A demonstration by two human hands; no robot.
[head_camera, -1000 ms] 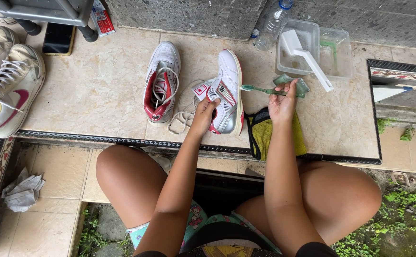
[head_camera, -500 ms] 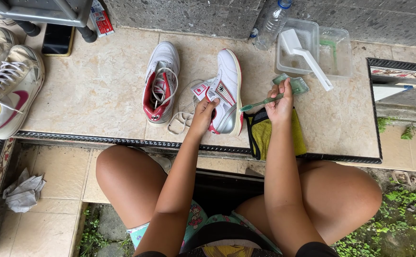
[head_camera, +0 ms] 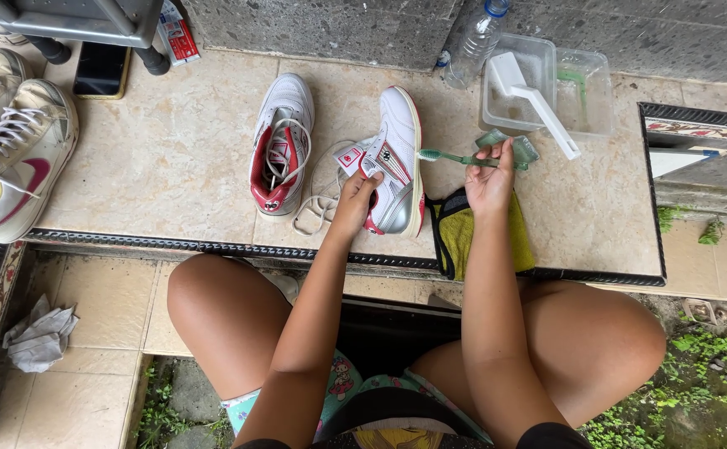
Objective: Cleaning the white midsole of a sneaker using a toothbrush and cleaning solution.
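Note:
A white, silver and red sneaker (head_camera: pixel 398 158) lies on its side on the tiled ledge (head_camera: pixel 172 158). My left hand (head_camera: pixel 355 195) grips its opening near the tongue. My right hand (head_camera: pixel 490 179) holds a green toothbrush (head_camera: pixel 455 157) whose bristle head points at the sneaker's sole edge. The matching sneaker (head_camera: pixel 283 141) stands upright just to the left, laces loose. A yellow cloth with black trim (head_camera: pixel 463 237) lies under my right wrist.
Two clear plastic tubs (head_camera: pixel 546 87) with a white scoop (head_camera: pixel 538 104) stand at the back right beside a plastic bottle (head_camera: pixel 473 46). Pale high-top sneakers (head_camera: pixel 14 158) sit at the far left, near a dark phone (head_camera: pixel 101 71). A crumpled rag (head_camera: pixel 39 337) lies on the lower step.
My right hand has drawn the toothbrush toward the sneaker, its head now at the sole edge. My left hand still grips the shoe.

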